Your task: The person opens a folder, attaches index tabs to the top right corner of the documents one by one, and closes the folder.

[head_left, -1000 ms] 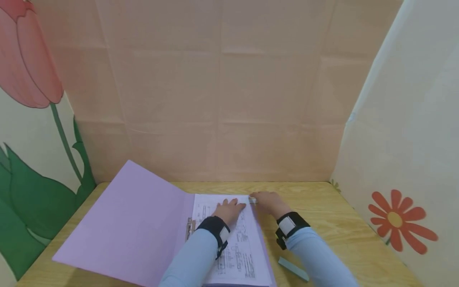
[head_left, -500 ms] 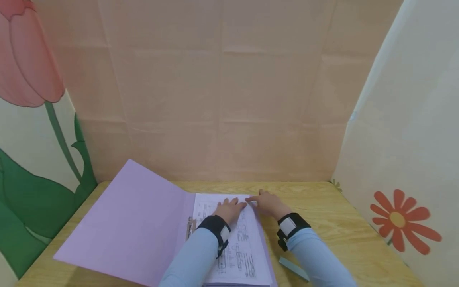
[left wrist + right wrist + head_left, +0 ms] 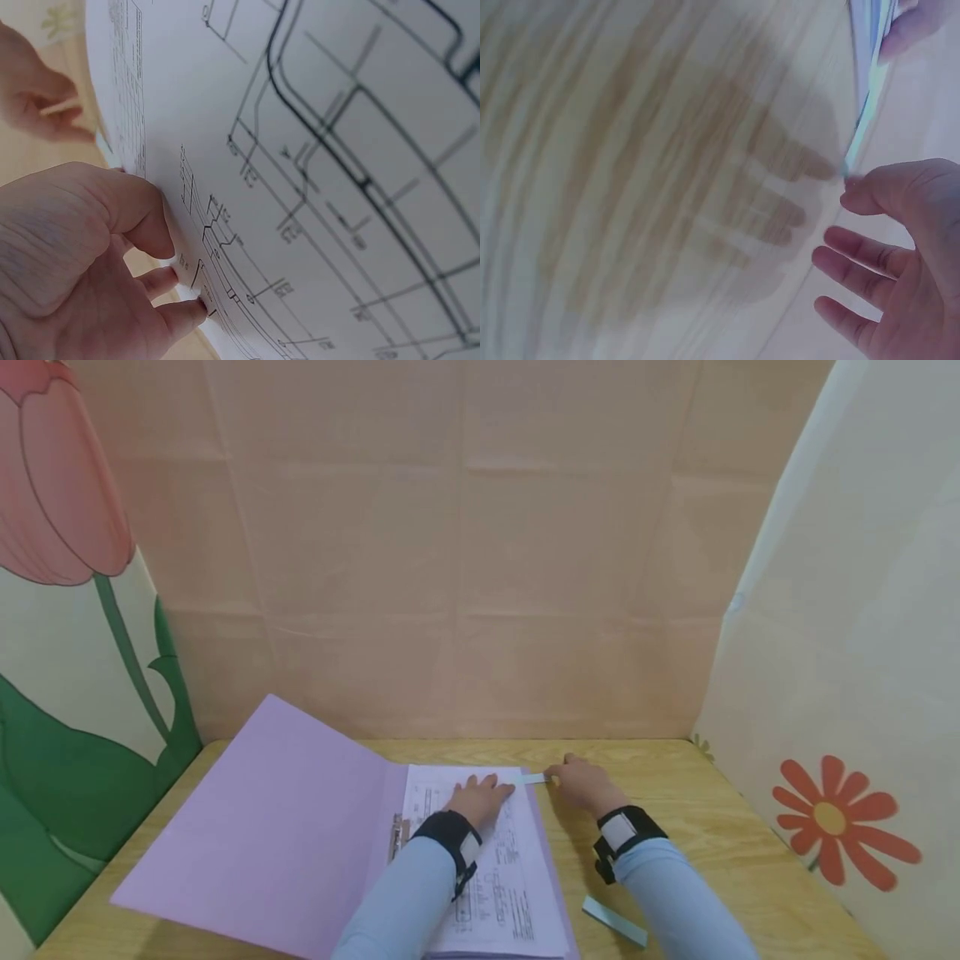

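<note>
An open lilac folder [image 3: 262,835] lies on the wooden table, with a stack of printed sheets [image 3: 510,893] on its right side. My left hand [image 3: 477,802] rests on the upper part of the sheets, fingers spread. A narrow pale blue-green sticky tab [image 3: 535,778] juts out past the upper right edge of the stack. Its outer end is pinched between thumb and forefinger of my right hand [image 3: 587,787]. In the right wrist view the other fingers of that hand are held apart from the tab [image 3: 860,139].
A light green strip-shaped sticky-note pad [image 3: 615,922] lies on the table [image 3: 720,860] beside the right forearm. The folder's metal clip [image 3: 397,837] sits near the spine, partly behind the left forearm. A covered wall [image 3: 450,568] stands behind the table.
My right hand has moved right, from the edge of the sheets to the outer end of the tab, leaving more of the tab visible. The left hand has stayed in place.
</note>
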`<action>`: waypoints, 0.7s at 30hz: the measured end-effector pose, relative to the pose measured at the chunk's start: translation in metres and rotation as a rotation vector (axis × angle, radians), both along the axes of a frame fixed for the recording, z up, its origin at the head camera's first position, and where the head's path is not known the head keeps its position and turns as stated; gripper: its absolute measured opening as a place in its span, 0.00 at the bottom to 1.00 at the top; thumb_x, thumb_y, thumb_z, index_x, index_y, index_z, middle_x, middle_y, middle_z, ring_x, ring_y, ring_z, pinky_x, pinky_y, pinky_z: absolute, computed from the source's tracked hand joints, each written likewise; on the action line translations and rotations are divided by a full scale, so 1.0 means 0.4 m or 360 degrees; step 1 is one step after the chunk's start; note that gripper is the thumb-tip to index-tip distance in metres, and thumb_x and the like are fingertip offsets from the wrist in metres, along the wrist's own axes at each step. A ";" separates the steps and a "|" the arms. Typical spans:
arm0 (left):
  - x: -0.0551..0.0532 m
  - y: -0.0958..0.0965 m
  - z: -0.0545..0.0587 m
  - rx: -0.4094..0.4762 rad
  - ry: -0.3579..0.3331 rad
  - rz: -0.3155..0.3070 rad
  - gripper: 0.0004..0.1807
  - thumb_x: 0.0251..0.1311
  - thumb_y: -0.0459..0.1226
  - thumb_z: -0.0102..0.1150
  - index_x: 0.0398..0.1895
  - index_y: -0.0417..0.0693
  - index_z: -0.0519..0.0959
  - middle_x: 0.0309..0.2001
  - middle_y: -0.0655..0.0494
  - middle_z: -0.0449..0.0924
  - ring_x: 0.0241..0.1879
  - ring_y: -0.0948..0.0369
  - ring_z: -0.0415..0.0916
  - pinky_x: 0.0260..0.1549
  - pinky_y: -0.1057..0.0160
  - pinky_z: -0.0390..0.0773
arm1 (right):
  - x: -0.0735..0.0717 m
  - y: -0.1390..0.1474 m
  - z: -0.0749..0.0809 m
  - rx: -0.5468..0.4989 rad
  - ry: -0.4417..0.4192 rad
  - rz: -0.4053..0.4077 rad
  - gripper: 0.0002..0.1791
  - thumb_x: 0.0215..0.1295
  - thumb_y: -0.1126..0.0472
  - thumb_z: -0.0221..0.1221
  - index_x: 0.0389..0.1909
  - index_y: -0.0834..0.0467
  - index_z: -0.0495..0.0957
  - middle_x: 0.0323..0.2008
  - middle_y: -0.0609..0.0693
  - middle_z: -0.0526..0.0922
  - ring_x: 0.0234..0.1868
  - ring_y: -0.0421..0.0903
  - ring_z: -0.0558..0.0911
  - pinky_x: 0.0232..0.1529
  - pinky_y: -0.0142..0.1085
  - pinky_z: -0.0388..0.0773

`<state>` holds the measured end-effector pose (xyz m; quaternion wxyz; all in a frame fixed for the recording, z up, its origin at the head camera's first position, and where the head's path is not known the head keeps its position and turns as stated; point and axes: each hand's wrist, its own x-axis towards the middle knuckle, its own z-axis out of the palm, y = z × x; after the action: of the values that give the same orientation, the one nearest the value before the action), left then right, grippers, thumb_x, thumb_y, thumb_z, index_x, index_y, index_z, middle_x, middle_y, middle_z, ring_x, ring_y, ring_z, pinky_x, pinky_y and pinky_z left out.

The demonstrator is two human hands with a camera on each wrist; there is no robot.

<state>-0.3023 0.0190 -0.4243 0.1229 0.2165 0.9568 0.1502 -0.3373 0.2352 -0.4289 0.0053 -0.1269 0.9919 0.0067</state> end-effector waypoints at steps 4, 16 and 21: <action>-0.002 0.000 -0.002 -0.0010 -0.0003 -0.0007 0.23 0.75 0.42 0.40 0.71 0.63 0.63 0.74 0.53 0.57 0.74 0.46 0.51 0.70 0.41 0.54 | 0.007 -0.049 0.006 -0.0049 0.0033 0.0106 0.22 0.67 0.60 0.57 0.62 0.56 0.74 0.56 0.63 0.77 0.53 0.62 0.78 0.51 0.57 0.76; 0.002 0.010 -0.011 -0.0107 0.0108 -0.0053 0.28 0.71 0.40 0.48 0.73 0.66 0.60 0.74 0.52 0.58 0.72 0.45 0.54 0.67 0.40 0.59 | -0.001 -0.105 -0.020 -0.0188 -0.0417 0.0131 0.37 0.61 0.45 0.63 0.69 0.52 0.67 0.72 0.55 0.62 0.73 0.55 0.60 0.71 0.51 0.59; 0.007 0.009 -0.002 -0.0119 0.0137 -0.0051 0.29 0.70 0.38 0.50 0.73 0.65 0.60 0.73 0.52 0.58 0.72 0.44 0.55 0.67 0.40 0.59 | -0.002 -0.105 -0.016 -0.0239 -0.0421 0.0125 0.36 0.60 0.45 0.64 0.68 0.51 0.68 0.72 0.54 0.62 0.73 0.55 0.60 0.71 0.52 0.58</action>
<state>-0.2997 0.0228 -0.4250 0.0920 0.2332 0.9626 0.1028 -0.3382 0.1934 -0.4354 0.1260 -0.1654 0.9745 -0.0841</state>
